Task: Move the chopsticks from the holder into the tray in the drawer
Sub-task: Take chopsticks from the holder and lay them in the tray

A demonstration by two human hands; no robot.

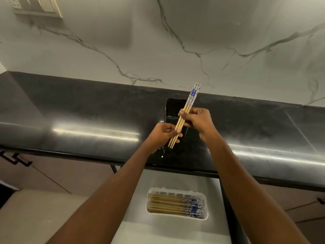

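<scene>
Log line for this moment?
left hand, right hand: gripping chopsticks over holder | holder: looks empty | tray in drawer: partly filled

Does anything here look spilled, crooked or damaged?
Only a few pale specks on the black countertop, just below the left hand; droplets or crumbs, I cannot tell. The chopsticks in the tray lie neatly parallel.

No text or label is readable anywhere.
</scene>
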